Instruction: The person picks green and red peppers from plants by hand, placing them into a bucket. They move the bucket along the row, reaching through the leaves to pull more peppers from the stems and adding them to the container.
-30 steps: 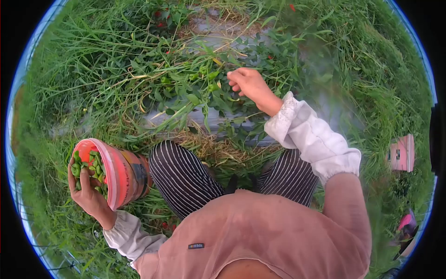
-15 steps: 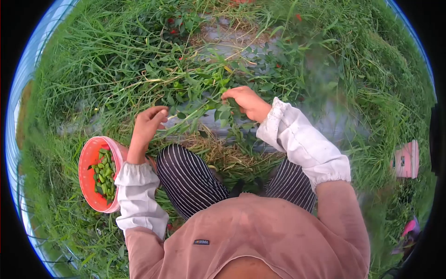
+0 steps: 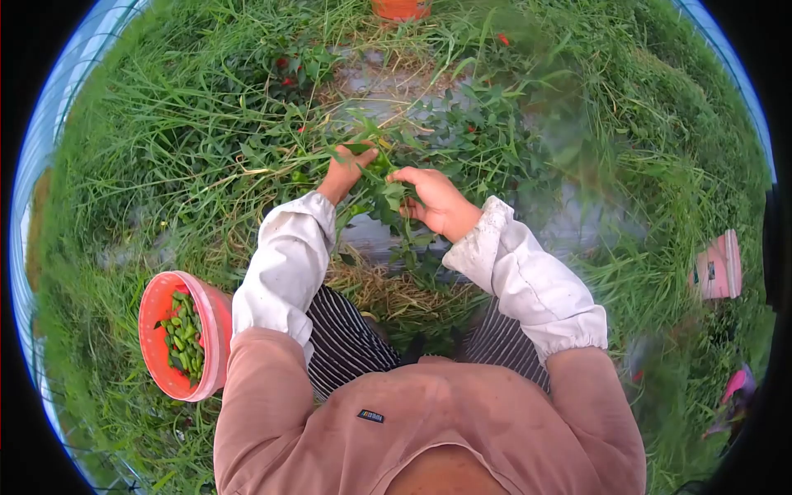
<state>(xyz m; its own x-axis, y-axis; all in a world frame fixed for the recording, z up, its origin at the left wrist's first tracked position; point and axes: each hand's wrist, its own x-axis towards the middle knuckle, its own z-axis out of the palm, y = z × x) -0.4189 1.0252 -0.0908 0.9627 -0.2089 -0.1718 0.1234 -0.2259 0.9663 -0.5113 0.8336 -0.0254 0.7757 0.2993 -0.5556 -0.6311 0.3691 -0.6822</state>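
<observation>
Both hands are in among the leaves of a green pepper plant [image 3: 386,196] in front of me. My left hand [image 3: 345,173] reaches into the foliage from the left, its fingers closed near the green peppers; leaves partly cover them, and I cannot make out what is in them. From the right, my right hand [image 3: 439,202] holds the plant's leafy stem between thumb and fingers. A pink bucket [image 3: 216,330] stands tilted by my left elbow, and green peppers [image 3: 186,338] with a few red bits lie inside it.
Tall grass and weeds surround me, with grey plastic sheeting [image 3: 369,239] showing between the plants. A pink container [image 3: 718,268] stands far right, near a pink and purple object [image 3: 737,386]. An orange bucket [image 3: 402,8] is at the far end. Red peppers [image 3: 287,81] dot the plants.
My left hand has moved right and forward from beside the bucket into the plant's leaves. My right hand stays at the plant. The view has shifted, showing more of the far orange bucket.
</observation>
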